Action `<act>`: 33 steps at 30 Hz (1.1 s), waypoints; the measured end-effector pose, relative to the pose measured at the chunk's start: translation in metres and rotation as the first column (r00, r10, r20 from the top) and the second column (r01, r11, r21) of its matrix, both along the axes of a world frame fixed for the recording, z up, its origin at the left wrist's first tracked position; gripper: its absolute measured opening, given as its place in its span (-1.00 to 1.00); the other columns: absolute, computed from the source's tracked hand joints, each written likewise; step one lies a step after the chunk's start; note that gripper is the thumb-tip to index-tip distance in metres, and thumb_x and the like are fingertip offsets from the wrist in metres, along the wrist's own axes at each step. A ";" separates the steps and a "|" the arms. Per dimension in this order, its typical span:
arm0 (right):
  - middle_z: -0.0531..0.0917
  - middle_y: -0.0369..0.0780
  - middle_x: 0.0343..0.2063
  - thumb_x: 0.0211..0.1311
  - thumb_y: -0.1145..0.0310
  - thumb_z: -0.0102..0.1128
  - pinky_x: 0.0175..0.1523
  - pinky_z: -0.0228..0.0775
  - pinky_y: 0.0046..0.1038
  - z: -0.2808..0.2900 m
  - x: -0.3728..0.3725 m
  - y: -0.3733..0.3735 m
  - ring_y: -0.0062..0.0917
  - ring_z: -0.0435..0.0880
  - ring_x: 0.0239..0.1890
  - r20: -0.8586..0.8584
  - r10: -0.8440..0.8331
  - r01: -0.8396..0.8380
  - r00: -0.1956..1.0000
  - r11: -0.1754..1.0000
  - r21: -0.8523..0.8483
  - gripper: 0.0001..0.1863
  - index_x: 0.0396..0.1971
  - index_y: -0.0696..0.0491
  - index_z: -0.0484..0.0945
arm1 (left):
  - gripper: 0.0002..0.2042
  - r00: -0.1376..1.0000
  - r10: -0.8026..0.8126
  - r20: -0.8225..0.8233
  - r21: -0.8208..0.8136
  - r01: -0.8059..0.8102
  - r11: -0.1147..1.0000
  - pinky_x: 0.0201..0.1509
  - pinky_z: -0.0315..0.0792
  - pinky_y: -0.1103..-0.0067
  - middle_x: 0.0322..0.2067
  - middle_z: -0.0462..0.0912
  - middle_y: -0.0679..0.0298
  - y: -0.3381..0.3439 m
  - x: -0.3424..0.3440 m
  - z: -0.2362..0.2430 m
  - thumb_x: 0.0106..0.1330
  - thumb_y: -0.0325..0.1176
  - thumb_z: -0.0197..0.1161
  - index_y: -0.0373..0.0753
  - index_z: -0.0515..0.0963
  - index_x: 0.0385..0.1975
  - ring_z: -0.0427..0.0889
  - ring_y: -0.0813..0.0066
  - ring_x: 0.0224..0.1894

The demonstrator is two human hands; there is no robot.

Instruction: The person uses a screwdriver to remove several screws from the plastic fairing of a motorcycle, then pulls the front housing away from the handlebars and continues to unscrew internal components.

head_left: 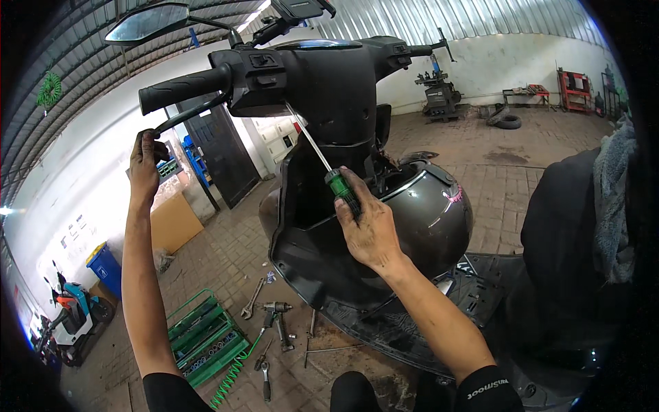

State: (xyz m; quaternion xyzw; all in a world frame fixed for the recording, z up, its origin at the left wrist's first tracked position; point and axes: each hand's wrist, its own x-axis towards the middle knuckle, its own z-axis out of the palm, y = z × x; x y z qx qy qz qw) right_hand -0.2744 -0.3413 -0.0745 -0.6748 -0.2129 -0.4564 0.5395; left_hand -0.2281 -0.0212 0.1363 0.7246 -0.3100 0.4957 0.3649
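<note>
A dark grey scooter (425, 216) with its front panel opened up stands before me. My right hand (372, 226) is closed round the green and black handle of a screwdriver (338, 185). Its long shaft slants up to the left, and the tip meets the underside of the handlebar cover (319, 86). At the left, my left hand (144, 165) has its fingers curled at the end of the brake lever (185, 117), below the black rubber grip (182, 89). The exact hold of the left fingertips is partly hidden.
On the brick floor lie a green toolbox (209, 343) with sockets, an adjustable wrench (252, 299), an air impact gun (276, 316) on a coiled green hose (230, 378), and a ratchet (266, 381). A mirror (147, 24) juts out at upper left. A tyre machine (439, 93) stands behind.
</note>
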 end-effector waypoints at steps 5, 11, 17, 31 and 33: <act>0.53 0.10 -0.27 0.21 0.31 -0.02 -0.09 0.36 -0.21 -0.003 0.003 0.002 0.01 0.52 -0.19 -0.008 -0.116 0.115 0.993 0.992 -0.059 -0.52 0.15 -0.01 0.21 | -0.63 1.000 -0.004 0.003 0.009 0.004 1.000 -0.42 0.33 0.67 -0.61 0.43 0.31 -0.001 -0.001 0.000 0.40 -0.09 -0.18 -0.30 0.40 -0.23 0.40 0.63 -0.54; 0.52 0.09 -0.26 0.20 0.30 0.00 -0.08 0.35 -0.18 -0.007 0.013 0.004 -0.02 0.53 -0.25 0.093 0.026 -0.029 0.995 0.999 0.036 -0.49 0.17 -0.05 0.19 | -0.63 1.000 -0.003 0.004 0.005 0.003 1.000 -0.42 0.33 0.66 -0.60 0.44 0.30 -0.002 -0.001 0.000 0.41 -0.10 -0.19 -0.31 0.40 -0.22 0.40 0.62 -0.54; 0.54 -0.03 -0.22 0.24 0.26 0.00 -0.05 0.36 -0.33 0.005 -0.012 0.006 -0.24 0.55 -0.20 -0.188 -0.280 0.248 0.942 0.953 -0.174 -0.53 0.14 0.03 0.26 | -0.63 1.000 0.019 -0.016 -0.027 -0.020 0.999 -0.39 0.35 0.66 -0.59 0.44 0.30 -0.002 -0.004 -0.002 0.41 -0.09 -0.19 -0.30 0.41 -0.22 0.40 0.63 -0.52; 0.54 -0.19 -0.18 0.20 0.28 0.09 -0.16 0.37 -0.53 -0.016 0.043 0.013 -0.55 0.52 -0.25 0.049 0.099 -0.106 0.994 0.982 0.157 -0.51 0.13 0.00 0.28 | -0.65 0.997 -0.079 0.023 -0.145 0.082 0.986 -0.40 0.33 0.68 -0.59 0.38 0.36 -0.010 0.012 -0.008 0.39 -0.07 -0.15 -0.26 0.39 -0.20 0.33 0.67 -0.54; 0.46 -0.14 0.00 0.22 0.28 0.05 0.11 0.22 -0.39 -0.024 0.055 0.023 -0.39 0.42 0.02 0.134 0.085 -0.102 0.987 0.986 0.129 -0.51 0.15 0.02 0.24 | -0.65 0.998 -0.064 0.019 -0.142 0.066 0.988 -0.40 0.33 0.68 -0.58 0.36 0.37 -0.007 0.011 -0.008 0.39 -0.07 -0.15 -0.25 0.38 -0.18 0.32 0.67 -0.54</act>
